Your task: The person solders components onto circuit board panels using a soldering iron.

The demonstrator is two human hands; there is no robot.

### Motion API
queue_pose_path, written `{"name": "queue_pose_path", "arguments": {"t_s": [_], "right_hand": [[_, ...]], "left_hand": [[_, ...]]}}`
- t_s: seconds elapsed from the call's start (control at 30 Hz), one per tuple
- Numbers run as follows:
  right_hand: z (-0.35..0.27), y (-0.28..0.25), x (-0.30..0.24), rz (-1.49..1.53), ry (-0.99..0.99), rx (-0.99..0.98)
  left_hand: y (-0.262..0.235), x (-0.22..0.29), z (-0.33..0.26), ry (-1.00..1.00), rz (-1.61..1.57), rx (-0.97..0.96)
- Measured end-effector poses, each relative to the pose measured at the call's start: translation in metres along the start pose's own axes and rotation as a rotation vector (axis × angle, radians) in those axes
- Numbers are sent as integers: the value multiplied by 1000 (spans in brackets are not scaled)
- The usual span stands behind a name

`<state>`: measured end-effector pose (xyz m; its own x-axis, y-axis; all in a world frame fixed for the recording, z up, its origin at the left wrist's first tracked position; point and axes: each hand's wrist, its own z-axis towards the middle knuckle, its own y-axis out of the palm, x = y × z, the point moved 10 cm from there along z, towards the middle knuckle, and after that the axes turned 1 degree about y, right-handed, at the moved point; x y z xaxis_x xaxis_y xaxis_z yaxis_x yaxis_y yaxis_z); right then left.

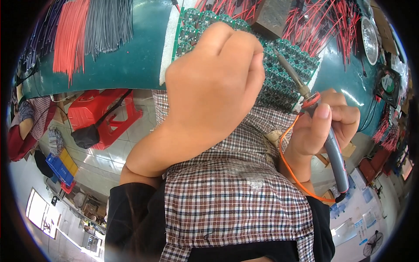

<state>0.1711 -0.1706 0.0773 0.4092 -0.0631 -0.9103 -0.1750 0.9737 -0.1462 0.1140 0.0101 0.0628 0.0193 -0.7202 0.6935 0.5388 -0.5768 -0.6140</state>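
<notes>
My left hand (214, 74) is closed above a panel of green circuit boards (288, 72). Its fingertips are turned away, so what they pinch, if anything, is hidden. In my right hand (321, 126) is a soldering iron (336, 161), gripped by its dark grey handle like a pen. The iron's metal tip (283, 63) points up and left over the boards, just right of my left hand. An orange cord (283, 155) runs from the end of the handle past my right wrist. A white pad (169, 65) shows under the panel's left edge.
Red wires (72, 35) and grey wires (109, 26) lie on the green table (144, 70) at left. A dark block (271, 18) and red-black wires (323, 26) sit beyond the boards. A metal bowl (369, 40) and small fan (387, 85) are at right; a red stool (104, 115) stands lower left.
</notes>
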Motion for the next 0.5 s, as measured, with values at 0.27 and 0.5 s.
{"name": "queue_pose_path", "arguments": {"t_s": [0.27,0.5], "right_hand": [[0,-2,5,-7,-9,-61],[0,-3,7,-4,-24,-41]], "left_hand": [[6,1,1,5,1,23],[11,0,1,-11,1,-5]]}}
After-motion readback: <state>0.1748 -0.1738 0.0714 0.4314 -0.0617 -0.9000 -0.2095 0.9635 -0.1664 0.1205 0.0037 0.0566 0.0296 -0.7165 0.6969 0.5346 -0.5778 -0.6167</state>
